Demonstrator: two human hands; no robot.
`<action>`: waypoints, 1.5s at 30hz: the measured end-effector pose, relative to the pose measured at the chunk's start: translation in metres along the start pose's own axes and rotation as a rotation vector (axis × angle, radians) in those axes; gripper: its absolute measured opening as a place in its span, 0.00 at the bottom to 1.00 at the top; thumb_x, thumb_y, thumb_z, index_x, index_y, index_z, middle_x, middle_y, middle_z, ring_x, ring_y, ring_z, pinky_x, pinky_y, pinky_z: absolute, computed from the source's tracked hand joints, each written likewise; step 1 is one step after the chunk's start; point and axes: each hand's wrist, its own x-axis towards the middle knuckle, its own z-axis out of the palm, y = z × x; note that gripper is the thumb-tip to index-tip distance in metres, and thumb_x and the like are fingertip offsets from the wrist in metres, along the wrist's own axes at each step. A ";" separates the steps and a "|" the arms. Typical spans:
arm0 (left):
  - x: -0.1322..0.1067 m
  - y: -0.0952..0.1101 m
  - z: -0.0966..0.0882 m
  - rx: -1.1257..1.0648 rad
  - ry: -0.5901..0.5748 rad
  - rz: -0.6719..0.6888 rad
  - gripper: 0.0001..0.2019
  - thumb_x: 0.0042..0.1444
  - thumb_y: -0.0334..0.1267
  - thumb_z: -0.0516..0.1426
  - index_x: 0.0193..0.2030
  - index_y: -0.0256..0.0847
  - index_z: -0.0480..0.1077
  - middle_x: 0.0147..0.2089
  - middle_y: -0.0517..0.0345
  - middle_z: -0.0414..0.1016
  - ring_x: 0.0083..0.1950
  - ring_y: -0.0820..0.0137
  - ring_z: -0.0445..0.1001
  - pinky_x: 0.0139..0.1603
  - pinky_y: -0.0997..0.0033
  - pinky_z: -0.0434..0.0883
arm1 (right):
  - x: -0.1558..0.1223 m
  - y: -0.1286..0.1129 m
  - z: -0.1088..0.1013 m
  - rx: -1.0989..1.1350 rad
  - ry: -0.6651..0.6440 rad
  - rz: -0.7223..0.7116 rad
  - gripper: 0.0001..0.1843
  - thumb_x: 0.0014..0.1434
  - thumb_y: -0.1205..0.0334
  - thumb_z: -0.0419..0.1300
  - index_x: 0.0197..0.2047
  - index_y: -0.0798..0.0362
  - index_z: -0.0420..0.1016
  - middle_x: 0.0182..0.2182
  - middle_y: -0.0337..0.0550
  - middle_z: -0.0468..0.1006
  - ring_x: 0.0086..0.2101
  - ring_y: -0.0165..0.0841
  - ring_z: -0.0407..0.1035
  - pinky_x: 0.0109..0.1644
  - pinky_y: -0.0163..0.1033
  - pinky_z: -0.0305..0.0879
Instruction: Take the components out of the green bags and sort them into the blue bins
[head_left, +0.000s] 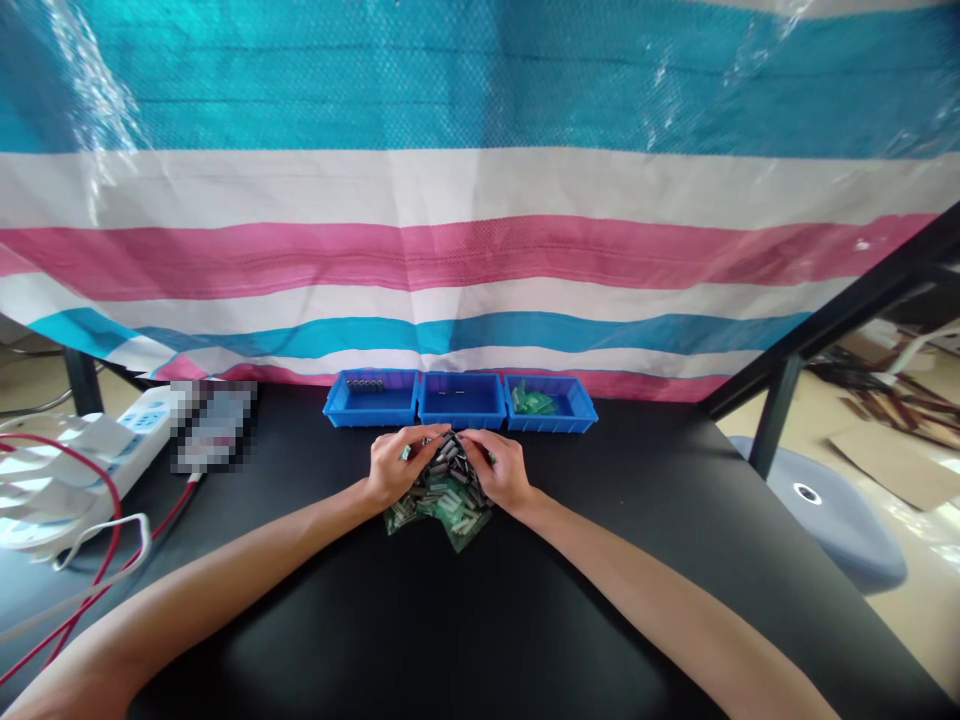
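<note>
In the head view, both hands are at a heap of small grey metal-looking cylinders (453, 462) on the black table. Small green see-through packets (448, 505) with pale strips lie on the heap's near side. My left hand (394, 466) curls around the left edge of the heap, and my right hand (501, 470) mirrors it on the right. Their fingertips come close together at the far side of the heap, fingers bent. Whatever sits between the fingertips is too small to make out.
Three blue bins stand behind the heap: the left bin (373, 410) has a row of small metal pieces, the middle bin (460, 415) a thin piece, the right bin (574, 415) green packets. A power strip (154, 420) and red cable (172, 515) lie left. A stool (840, 520) stands right.
</note>
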 end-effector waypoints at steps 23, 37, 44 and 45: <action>0.000 0.002 0.001 -0.025 -0.005 -0.074 0.04 0.58 0.35 0.60 0.40 0.40 0.72 0.39 0.55 0.83 0.26 0.75 0.76 0.30 0.76 0.74 | -0.001 0.001 0.002 -0.011 0.006 0.004 0.10 0.66 0.63 0.53 0.44 0.51 0.76 0.37 0.44 0.82 0.35 0.35 0.77 0.42 0.36 0.74; 0.000 0.001 0.001 -0.036 0.002 -0.075 0.05 0.57 0.33 0.61 0.39 0.40 0.70 0.40 0.56 0.83 0.25 0.77 0.75 0.30 0.77 0.74 | -0.002 0.003 0.002 -0.013 0.018 -0.012 0.10 0.65 0.64 0.54 0.44 0.52 0.76 0.37 0.45 0.82 0.36 0.35 0.77 0.42 0.36 0.74; 0.000 0.001 0.001 -0.028 -0.001 -0.084 0.04 0.57 0.34 0.60 0.39 0.39 0.71 0.39 0.56 0.83 0.25 0.76 0.75 0.30 0.77 0.74 | -0.003 0.003 0.003 -0.020 0.017 -0.004 0.11 0.66 0.62 0.54 0.44 0.52 0.76 0.37 0.44 0.82 0.36 0.34 0.78 0.41 0.36 0.75; 0.000 0.001 0.001 -0.025 0.003 -0.083 0.04 0.57 0.34 0.61 0.39 0.39 0.71 0.39 0.56 0.83 0.25 0.76 0.76 0.31 0.77 0.74 | -0.003 0.004 0.003 -0.020 0.017 -0.005 0.11 0.66 0.62 0.53 0.44 0.51 0.77 0.37 0.44 0.82 0.35 0.34 0.78 0.41 0.36 0.75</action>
